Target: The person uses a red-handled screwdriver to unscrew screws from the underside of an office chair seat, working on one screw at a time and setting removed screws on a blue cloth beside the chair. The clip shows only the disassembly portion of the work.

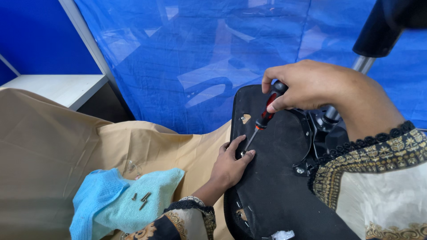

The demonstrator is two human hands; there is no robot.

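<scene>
My right hand (311,86) grips the red-and-black handle of a screwdriver (263,119) held at a slant, tip down. The tip meets the black underside of a chair seat (271,186) near its left edge. My left hand (231,164) rests on that edge, with thumb and fingers pinched around the screwdriver tip; whether a screw sits there is hidden. A black metal bracket (318,133) with a chrome post (362,64) is fixed to the seat at the right.
A light blue towel (120,204) lies on the tan cloth (49,146) at lower left, with three small dark screws (142,199) on it. A blue plastic sheet (200,49) hangs behind. A white shelf top (58,86) stands at left.
</scene>
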